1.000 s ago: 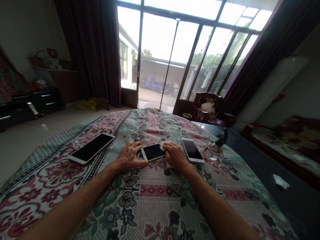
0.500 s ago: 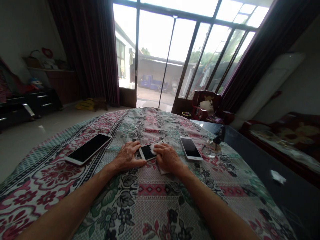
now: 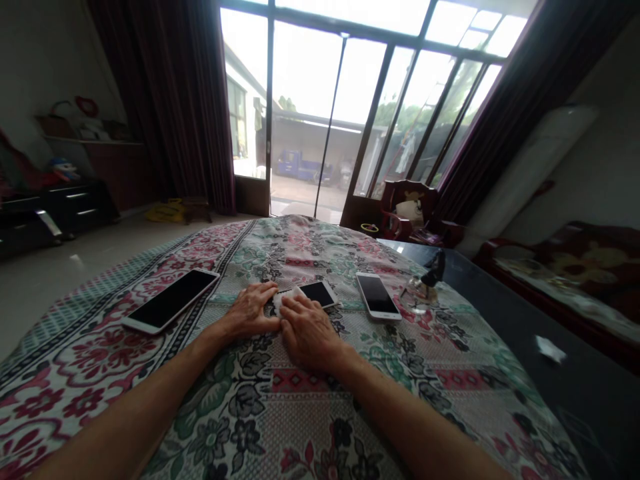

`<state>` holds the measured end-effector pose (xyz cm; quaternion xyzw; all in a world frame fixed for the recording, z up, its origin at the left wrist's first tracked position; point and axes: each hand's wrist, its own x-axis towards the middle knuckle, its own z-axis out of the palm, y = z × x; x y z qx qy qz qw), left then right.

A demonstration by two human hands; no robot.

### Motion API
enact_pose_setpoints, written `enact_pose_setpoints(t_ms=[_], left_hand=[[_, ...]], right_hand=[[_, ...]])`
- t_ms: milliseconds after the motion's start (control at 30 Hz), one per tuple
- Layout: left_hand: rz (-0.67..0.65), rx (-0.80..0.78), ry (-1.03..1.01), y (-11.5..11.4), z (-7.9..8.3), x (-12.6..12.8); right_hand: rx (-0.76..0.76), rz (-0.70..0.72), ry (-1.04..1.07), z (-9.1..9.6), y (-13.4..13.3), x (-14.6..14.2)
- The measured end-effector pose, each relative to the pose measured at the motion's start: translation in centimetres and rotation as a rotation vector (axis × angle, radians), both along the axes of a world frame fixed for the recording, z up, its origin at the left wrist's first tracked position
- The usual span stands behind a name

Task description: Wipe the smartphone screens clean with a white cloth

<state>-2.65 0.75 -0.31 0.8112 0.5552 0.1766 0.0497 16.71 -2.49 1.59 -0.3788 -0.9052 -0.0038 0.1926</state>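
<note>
A white smartphone (image 3: 320,293) with a dark screen lies face up on the patterned tablecloth (image 3: 300,427). My left hand (image 3: 251,310) grips its left end between thumb and fingers. Under the fingers of my right hand (image 3: 307,327) is a white cloth (image 3: 286,298), pressed against the left part of the screen; the hand hides some of the cloth and phone. To the right lies a second white smartphone (image 3: 379,297), screen up. A larger white phone or small tablet (image 3: 171,301) rests at the left, also face up. Neither hand touches these two.
Right of the phones stands a small clear object with a dark top (image 3: 431,277), its kind unclear. A dark glossy tabletop (image 3: 505,327) with a crumpled white piece (image 3: 550,349) adjoins on the right. Beyond are a carved wooden chair (image 3: 407,200) and glass doors (image 3: 305,120).
My right hand has slid left along the phone with the cloth, uncovering the screen's right end. My left hand still holds the left end. The whole view has shifted slightly.
</note>
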Motion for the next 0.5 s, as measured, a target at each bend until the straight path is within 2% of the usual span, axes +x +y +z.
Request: enact_pose_setpoints(t_ms=[133, 400, 433, 500], left_hand=[[0.007, 0.012, 0.001, 0.2, -0.4, -0.1], [0.004, -0.001, -0.008, 0.2, -0.3, 0.0], [0.001, 0.001, -0.01, 0.2, -0.2, 0.0], [-0.003, 0.005, -0.011, 0.1, -0.2, 0.0]], right_hand=[[-0.028, -0.022, 0.01, 0.4, 0.7, 0.5], [-0.003, -0.402, -0.054, 0.7, 3.9, 4.5], [0.01, -0.394, -0.053, 0.6, 3.8, 4.5], [0.037, -0.29, -0.037, 0.4, 3.4, 4.0]])
